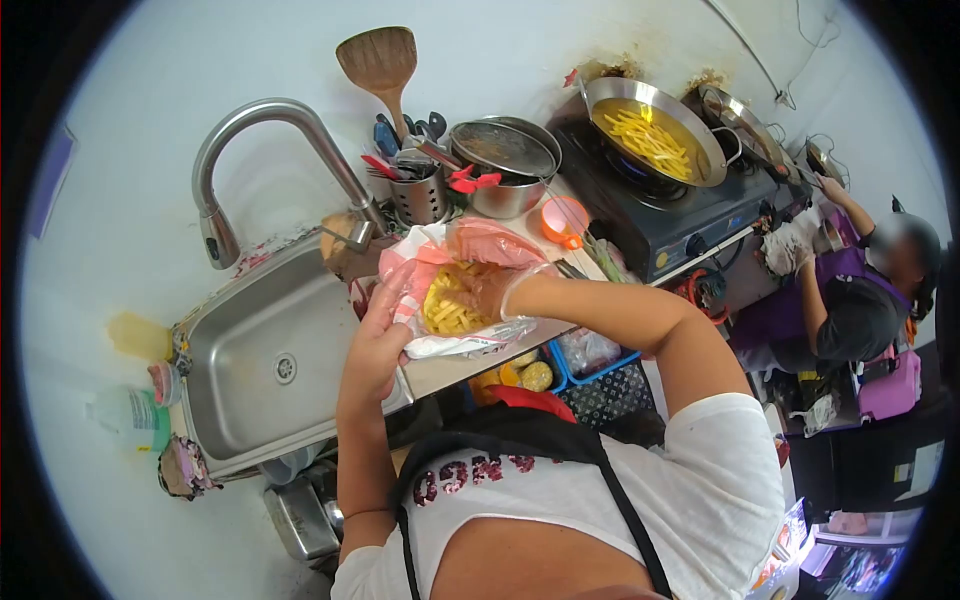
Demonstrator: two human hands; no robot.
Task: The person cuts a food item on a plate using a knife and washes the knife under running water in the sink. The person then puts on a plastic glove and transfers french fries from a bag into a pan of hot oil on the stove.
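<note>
A pink and white plastic bag [490, 242] of cut yellow potato strips [450, 303] lies open on the counter beside the sink. My left hand [378, 335] grips the bag's left edge. Inside the bag is my right hand [485, 292], in a clear plastic glove, its fingers in among the strips and partly hidden. Behind the bag are a steel pot [510, 200] with a lid and a metal utensil holder [418, 196]. An orange cup [565, 221] is to the right of the bag.
The steel sink [285, 368] and faucet [285, 110] are at the left. On the black gas stove [690, 215], a wok [655, 130] holds fries in oil. Another person [860, 290] stands at the far right by a second pan. Blue baskets [600, 370] sit below the counter.
</note>
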